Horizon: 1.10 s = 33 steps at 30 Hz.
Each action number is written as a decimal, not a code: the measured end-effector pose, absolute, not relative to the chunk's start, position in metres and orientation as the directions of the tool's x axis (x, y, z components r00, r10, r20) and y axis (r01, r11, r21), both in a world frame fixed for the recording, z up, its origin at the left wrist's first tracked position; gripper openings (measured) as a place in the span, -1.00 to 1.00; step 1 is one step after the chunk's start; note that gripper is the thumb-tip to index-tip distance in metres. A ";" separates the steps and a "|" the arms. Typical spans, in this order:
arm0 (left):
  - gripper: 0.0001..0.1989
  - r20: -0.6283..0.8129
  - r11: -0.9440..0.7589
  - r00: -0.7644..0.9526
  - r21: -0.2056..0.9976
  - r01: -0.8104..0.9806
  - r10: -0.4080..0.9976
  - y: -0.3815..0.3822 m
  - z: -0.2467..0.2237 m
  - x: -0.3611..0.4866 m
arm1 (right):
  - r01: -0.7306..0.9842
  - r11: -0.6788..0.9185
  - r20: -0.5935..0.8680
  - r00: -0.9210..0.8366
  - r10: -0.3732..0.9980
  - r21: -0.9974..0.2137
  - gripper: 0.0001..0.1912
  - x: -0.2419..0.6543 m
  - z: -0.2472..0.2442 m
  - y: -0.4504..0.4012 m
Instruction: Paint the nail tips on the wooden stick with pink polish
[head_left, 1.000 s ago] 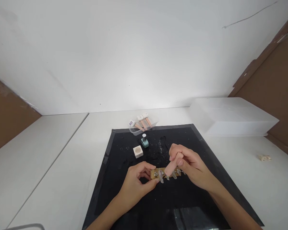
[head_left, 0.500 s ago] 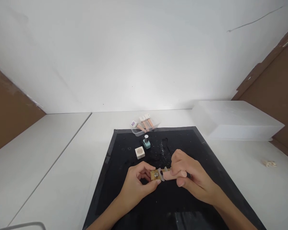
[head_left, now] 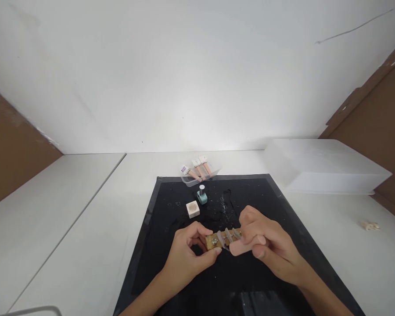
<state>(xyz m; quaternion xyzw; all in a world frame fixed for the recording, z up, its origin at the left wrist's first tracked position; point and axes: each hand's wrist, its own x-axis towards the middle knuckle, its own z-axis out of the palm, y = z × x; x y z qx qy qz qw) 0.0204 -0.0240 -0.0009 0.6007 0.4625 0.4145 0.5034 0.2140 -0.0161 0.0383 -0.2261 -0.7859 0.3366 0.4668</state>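
Observation:
My left hand [head_left: 192, 250] pinches the left end of a small yellowish-brown block [head_left: 211, 242] between thumb and fingertips. A round metal piece is on the block near that grip, and several translucent grey strips [head_left: 228, 235] lie across it. In my right hand [head_left: 271, 245] is a flat pink stick with a rounded end [head_left: 239, 247], closed between thumb and fingers. The stick's rounded end is over the near edge of the block, by the strips. Part of the block's right side is hidden behind the stick and my right fingers.
On the black mat [head_left: 171, 193] are a white square block [head_left: 192, 209] and a teal bottle [head_left: 202, 197]. Behind them, a clear tray [head_left: 188, 182] holds several pink-handled pieces. A translucent box [head_left: 329, 175] and small cream pieces [head_left: 369, 226] are to the right.
My right hand and the pink stick have moved slightly right, and the stick now tilts, its rounded end lower. More of the block and strips shows. My left hand stays in place.

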 end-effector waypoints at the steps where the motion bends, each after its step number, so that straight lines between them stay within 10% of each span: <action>1: -0.83 0.034 -0.068 0.226 0.987 0.148 0.973 -0.024 -0.001 0.020 | 0.027 0.656 0.579 -0.443 0.684 -0.754 -0.78 0.215 0.037 -0.016; 33: -0.84 0.120 -0.175 0.250 0.961 0.212 0.961 -0.026 0.000 0.019 | 0.154 0.824 0.667 -0.517 0.537 -0.545 -0.78 0.211 0.049 -0.017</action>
